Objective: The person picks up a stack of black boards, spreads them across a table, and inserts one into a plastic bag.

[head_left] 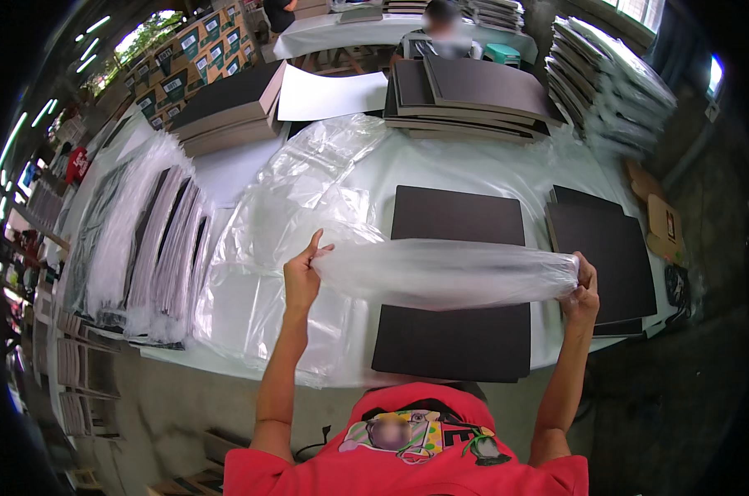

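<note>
A long white worktop (473, 169) fills the middle of a busy workshop, half buried under loose clear plastic sheeting (308, 190). Stacks of dark boards (465, 95) sit at its far side, another stack of boards with tan edges (229, 112) at the far left with a white sheet (329, 93) beside it, and bagged boards (155, 248) lie along the left edge. Printed cartons (192, 54) are piled in the back corner, and another person sits at a farther table.

A clear plastic bag (449, 273) is stretched level between both hands, above a dark board (453, 339) lying flat on the worktop just in front of the person. A second pile of dark boards (610, 256) lies just right of it.

The left hand (301, 277) pinches the bag's left end, fingers (315, 246) closed on the film with one raised. The right hand (583, 293) grips the right end, fingers wrapped over the bunched plastic. Both forearms rise from the lower edge, held well apart, wrists lifted above the worktop.
</note>
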A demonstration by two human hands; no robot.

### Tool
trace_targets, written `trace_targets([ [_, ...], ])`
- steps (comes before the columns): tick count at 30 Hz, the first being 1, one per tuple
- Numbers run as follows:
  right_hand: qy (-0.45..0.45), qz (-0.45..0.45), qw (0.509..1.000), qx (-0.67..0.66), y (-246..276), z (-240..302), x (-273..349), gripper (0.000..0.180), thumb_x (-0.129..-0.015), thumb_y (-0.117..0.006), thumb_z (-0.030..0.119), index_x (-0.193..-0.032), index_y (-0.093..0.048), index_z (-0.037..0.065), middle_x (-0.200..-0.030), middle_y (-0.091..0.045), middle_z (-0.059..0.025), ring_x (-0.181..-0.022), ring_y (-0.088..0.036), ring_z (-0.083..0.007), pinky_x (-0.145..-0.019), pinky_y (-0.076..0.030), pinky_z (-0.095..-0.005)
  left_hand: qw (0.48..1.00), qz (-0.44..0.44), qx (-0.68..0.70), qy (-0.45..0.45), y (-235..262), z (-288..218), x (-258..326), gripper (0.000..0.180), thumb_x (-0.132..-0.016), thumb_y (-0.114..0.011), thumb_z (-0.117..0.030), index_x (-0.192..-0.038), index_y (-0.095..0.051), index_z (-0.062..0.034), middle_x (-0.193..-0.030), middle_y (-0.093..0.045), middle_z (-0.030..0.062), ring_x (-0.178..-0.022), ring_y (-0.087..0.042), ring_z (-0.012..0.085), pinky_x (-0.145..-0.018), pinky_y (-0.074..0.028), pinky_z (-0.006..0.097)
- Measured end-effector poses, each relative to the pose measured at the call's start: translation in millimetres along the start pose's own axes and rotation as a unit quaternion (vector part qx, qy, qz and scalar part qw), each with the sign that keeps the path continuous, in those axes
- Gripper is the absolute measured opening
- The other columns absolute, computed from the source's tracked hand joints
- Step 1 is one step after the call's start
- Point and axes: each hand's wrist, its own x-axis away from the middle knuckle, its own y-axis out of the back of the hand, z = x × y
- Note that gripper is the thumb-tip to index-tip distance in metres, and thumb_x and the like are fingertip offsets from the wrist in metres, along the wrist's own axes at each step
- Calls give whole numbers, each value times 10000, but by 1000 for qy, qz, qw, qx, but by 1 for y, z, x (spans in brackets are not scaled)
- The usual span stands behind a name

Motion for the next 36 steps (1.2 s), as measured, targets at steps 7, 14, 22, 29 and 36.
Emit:
trace_targets([
  [7, -87, -91, 972, 200, -16, 3, 7, 299, -667, -665, 12, -951, -574, -14, -832, -598, -44, -736, -575, -108, -644, -456, -241, 919, 41, -393, -8, -23, 6, 6, 720, -725, -526, 113, -1378, -483, -189, -1013, -696, 113, -820, -686, 295, -735, -537, 389],
  [14, -59, -252, 839, 478, 57, -65, -32, 247, -634, -624, -18, -881, -639, -11, -764, -649, -98, -722, -617, -168, -666, -468, -298, 923, 73, -378, 18, -68, 34, -20, 621, -756, -555, 21, -1357, -499, -131, -1024, -700, 104, -836, -672, 327, -774, -527, 423],
  [22, -73, -154, 612, 773, 189, -168, -144, 629, -705, -566, -57, -1299, -534, 146, -873, -656, -231, -848, -638, -421, -787, -505, -492, 911, 88, -397, 66, -158, 76, -118, 459, -810, -524, -46, -1255, -603, -124, -977, -692, 154, -836, -656, 385, -781, -509, 463],
  [29, -142, -47, 576, 803, 218, -198, -207, 675, -753, -608, 3, -1386, -409, 126, -977, -636, -221, -913, -623, -412, -782, -495, -511, 923, 65, -364, 102, -187, 142, -180, 508, -763, -493, 16, -1252, -597, -73, -1046, -678, 166, -957, -642, 368, -856, -494, 442],
  [36, -159, -66, 577, 798, 195, -186, -199, 567, -777, -584, 7, -1320, -421, 35, -985, -632, -228, -912, -627, -424, -776, -487, -535, 936, 51, -324, 125, -200, 152, -186, 569, -738, -476, 67, -1283, -566, -69, -1084, -664, 175, -1017, -625, 368, -907, -488, 423],
])
